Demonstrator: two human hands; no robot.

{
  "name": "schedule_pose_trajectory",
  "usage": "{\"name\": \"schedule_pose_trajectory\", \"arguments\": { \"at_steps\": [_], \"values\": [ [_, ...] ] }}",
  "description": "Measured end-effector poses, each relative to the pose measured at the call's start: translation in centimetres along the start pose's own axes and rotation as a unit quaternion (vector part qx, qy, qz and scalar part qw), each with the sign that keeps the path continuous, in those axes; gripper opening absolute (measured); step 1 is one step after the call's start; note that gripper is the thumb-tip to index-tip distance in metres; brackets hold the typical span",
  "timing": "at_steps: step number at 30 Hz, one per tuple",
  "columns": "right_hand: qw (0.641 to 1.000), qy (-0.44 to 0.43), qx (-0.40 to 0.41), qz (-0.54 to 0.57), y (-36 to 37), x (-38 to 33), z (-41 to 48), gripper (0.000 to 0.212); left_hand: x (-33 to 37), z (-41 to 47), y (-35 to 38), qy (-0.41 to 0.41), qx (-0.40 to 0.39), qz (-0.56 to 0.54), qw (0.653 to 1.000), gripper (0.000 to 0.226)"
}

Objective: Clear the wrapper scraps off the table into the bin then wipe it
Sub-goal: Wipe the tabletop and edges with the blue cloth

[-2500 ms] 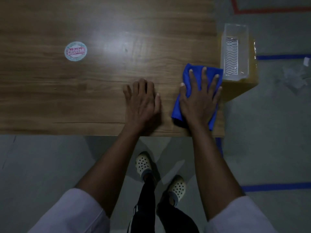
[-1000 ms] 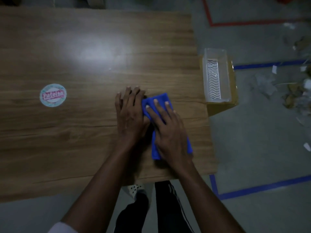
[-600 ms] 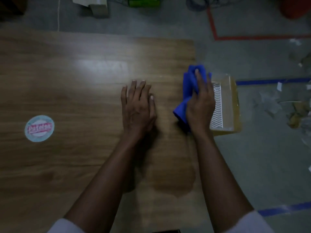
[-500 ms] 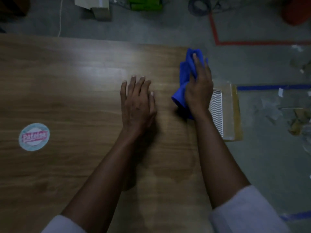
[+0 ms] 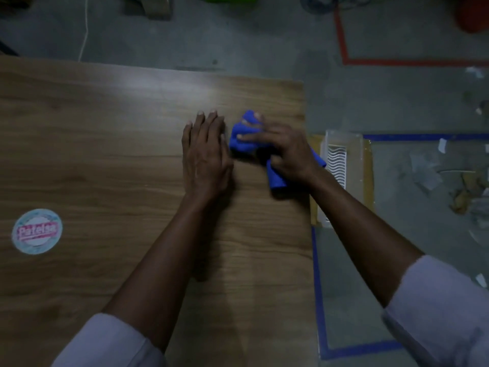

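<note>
Closest in, two pale sleeves (image 5: 111,343) frame the bottom of the view, with bare forearms reaching up from them over the wooden counter (image 5: 105,154). A strip of blue tape (image 5: 317,287) runs along the floor just beside the counter's right edge. Off to the left, well apart from the hands, a round sticker (image 5: 37,231) with pink lettering lies flat on the wood.

Farther up, the left hand (image 5: 206,154) lies palm down on the counter, fingers straight and close together, holding nothing. Just to its right, the right hand (image 5: 287,152) grips a bunched blue cloth (image 5: 244,140), fingers bent over the top of it and pressing it onto the counter near the right edge. One fold of the cloth sticks out beyond the fingertips, almost touching the left hand, and another hangs out below the palm. The right hand is blurred, so the thumb's place cannot be told.

Past the counter's right edge, partly behind the right forearm, a clear plastic bin (image 5: 353,168) with a wavy white pattern in its base sits on a yellowish box (image 5: 368,178). Paper scraps (image 5: 461,201) litter the grey floor to the right of it.

Beyond the counter's far edge, red tape (image 5: 341,35) marks the floor, and a white cable (image 5: 84,30) trails down at the upper left.
</note>
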State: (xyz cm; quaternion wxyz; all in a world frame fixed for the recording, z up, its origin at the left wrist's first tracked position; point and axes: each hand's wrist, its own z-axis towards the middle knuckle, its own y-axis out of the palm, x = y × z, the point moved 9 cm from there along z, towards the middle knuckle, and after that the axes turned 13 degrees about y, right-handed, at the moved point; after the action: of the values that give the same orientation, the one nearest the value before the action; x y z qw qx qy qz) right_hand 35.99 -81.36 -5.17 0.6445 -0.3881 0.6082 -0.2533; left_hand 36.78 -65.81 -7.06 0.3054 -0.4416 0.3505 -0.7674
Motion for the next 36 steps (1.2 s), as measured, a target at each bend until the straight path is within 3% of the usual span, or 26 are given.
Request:
{"name": "schedule_pose_trajectory", "arguments": {
  "at_steps": [2, 5, 8, 11, 17, 21, 23, 25, 27, 33, 36],
  "values": [
    [0.998, 0.013, 0.023, 0.059, -2.8, -0.6, -0.7, 0.077, 0.0, 0.0, -0.2, -0.003, 0.011, -0.029, 1.0, 0.043],
    [0.99, 0.071, 0.111, 0.057, -6.5, 1.6, 2.8, 0.073, 0.3, 0.0, -0.3, -0.006, 0.009, -0.035, 0.999, 0.043],
    [0.989, 0.131, 0.066, 0.011, -4.1, 3.3, 5.6, 0.067, 0.3, -0.1, -0.1, -0.012, -0.002, -0.031, 0.999, 0.045],
    [0.997, 0.074, 0.022, -0.007, -0.7, 1.7, 3.5, 0.066, -0.1, -0.3, -0.1, -0.011, -0.002, -0.033, 0.999, 0.049],
    [0.985, 0.087, -0.089, 0.116, -0.4, -0.3, -1.7, 0.075, -0.1, -0.6, -0.4, 0.007, -0.017, -0.067, 0.998, 0.045],
    [0.985, 0.116, 0.022, 0.126, -4.9, 1.2, 1.8, 0.058, 0.1, -0.6, -0.3, 0.004, -0.009, -0.058, 0.998, 0.05],
    [0.989, 0.124, 0.044, 0.073, -3.9, 2.3, 3.4, 0.049, 0.3, -0.6, -0.4, 0.008, -0.002, -0.05, 0.999, 0.051],
    [0.993, 0.104, 0.043, -0.03, -0.8, 2.7, 3.3, 0.053, 0.0, -0.6, -0.2, 0.011, -0.002, -0.043, 0.999, 0.051],
    [0.994, 0.082, 0.036, -0.06, 1.0, 2.0, 2.3, 0.064, -0.1, -0.7, -0.1, 0.017, -0.005, -0.037, 0.999, 0.051],
    [0.992, 0.109, -0.028, 0.058, 2.1, -1.2, -4.8, 0.078, 0.7, -2.1, -0.1, 0.044, -0.092, -0.05, 0.994, 0.069],
    [0.986, 0.124, 0.017, 0.107, -1.5, -1.5, -4.2, 0.072, 1.2, -3.8, -1.1, 0.049, -0.097, -0.055, 0.993, 0.068]
  ]
}}
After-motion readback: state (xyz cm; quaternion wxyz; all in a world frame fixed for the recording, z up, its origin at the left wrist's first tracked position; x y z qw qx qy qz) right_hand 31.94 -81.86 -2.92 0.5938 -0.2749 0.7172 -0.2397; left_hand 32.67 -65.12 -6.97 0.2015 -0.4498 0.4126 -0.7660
